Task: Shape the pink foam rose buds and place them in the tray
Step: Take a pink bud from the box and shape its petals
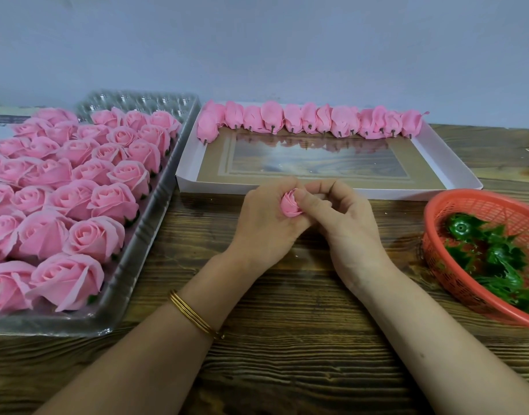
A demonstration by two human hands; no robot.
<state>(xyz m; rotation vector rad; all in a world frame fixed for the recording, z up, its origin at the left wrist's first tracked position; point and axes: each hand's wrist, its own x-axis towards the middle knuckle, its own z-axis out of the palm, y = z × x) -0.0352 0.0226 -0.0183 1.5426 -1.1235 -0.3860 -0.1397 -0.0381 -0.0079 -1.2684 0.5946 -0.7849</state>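
Left grip (pixel 266 226) and right grip (pixel 344 223) pinch one rose bud (pixel 290 205) over wooden table (pixel 287 354), pale wall (pixel 257 40) behind.

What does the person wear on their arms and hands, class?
No sleeves or gloves are in view. The left hand has thin gold-coloured bangles stacked at its wrist. The right hand shows no bracelet or watch. No rings are visible on either hand.

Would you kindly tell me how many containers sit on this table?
3: a clear plastic tray at left, a white tray at centre back, and a red basket at right. None seems hidden.
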